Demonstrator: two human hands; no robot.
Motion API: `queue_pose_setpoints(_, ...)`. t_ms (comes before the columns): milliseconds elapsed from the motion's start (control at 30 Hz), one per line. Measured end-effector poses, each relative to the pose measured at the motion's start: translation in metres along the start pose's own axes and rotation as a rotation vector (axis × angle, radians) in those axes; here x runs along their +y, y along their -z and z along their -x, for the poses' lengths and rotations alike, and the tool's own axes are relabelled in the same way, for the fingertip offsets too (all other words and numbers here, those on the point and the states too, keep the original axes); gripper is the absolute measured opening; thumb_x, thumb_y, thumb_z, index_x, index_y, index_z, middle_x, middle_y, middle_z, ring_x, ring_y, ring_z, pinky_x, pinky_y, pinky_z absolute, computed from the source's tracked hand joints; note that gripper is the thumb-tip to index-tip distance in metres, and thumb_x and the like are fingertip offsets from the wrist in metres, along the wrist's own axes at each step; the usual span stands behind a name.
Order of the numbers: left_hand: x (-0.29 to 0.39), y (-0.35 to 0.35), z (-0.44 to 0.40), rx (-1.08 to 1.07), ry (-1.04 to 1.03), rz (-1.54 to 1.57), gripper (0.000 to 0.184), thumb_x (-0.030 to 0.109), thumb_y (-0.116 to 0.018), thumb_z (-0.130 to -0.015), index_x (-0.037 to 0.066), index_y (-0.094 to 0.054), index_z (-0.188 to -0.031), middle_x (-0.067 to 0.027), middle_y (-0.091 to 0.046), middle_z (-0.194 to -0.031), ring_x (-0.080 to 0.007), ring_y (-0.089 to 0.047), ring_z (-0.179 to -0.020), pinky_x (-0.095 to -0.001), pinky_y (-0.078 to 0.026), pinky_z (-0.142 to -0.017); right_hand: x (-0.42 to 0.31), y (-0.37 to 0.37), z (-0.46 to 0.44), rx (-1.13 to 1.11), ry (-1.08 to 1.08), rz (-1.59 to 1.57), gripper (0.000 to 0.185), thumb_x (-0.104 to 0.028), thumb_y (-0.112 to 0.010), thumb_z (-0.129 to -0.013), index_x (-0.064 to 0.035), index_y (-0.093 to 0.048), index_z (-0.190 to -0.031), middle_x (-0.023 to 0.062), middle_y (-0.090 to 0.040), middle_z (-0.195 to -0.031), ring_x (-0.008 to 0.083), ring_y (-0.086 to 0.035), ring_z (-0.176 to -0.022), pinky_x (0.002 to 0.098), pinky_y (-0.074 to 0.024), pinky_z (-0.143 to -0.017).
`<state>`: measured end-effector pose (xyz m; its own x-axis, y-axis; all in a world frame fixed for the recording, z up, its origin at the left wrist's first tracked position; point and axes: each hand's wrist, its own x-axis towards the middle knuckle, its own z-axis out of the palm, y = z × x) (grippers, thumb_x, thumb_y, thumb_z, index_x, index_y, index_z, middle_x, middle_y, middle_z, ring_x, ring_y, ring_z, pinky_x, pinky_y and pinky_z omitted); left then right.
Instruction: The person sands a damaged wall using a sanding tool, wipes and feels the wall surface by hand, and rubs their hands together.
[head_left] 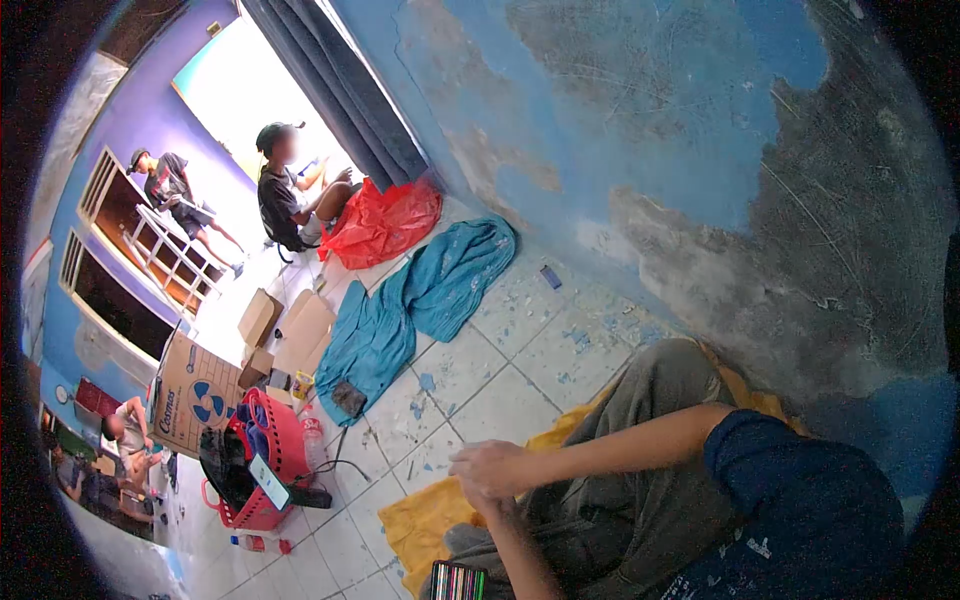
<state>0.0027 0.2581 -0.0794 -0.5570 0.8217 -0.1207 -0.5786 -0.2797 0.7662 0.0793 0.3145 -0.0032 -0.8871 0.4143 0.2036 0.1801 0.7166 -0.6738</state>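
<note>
My right hand (492, 467) and my left hand (488, 496) are together above my lap, the right lying over the left. The fingers of both look closed and blurred, and anything between them is hidden. Beneath the hands and my legs in grey trousers (650, 500) spreads a yellow cloth (415, 522). Close to my left forearm, at the bottom edge, a dark box with thin coloured strips (458, 580) is partly cut off.
Ahead are a pink basket (292, 455) with a phone (268, 482) on it, a cardboard box (190, 390), a teal cloth (375, 330) and a red plastic bag (385, 225). Paint flakes (428, 382) litter the tiles by the peeling wall (690, 220). Several people (285, 190) are farther off.
</note>
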Motion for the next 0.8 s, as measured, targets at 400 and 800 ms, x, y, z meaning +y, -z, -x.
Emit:
queue_pose_setpoints(400,0.038,0.001,0.003,0.339,-0.393,-0.266,0.037,0.016,-0.038,-0.087,-0.002,-0.035,-0.120,-0.0153,-0.042,-0.117,-0.0273,-0.039,-0.111,-0.0365,-0.033,-0.094,0.033,-0.042,0.014,-0.068,-0.042,0.027,0.038,-0.032,-0.032,-0.087,-0.0063,-0.047,-0.111,0.0177,-0.039,-0.125,0.0313,-0.039,-0.112,0.0353,-0.0301,-0.094)
queue_pose_setpoints(800,0.017,-0.006,-0.013,0.311,-0.487,-0.608,0.030,0.018,-0.033,-0.087,0.002,-0.038,-0.113,-0.0157,-0.032,-0.130,-0.0260,-0.033,-0.118,-0.0371,-0.028,-0.096,-0.075,0.051,0.010,0.393,0.067,-0.930,0.034,-0.018,-0.034,-0.084,-0.0094,-0.049,-0.114,0.0106,-0.055,-0.107,0.0241,-0.052,-0.095,0.0301,-0.0396,-0.083)
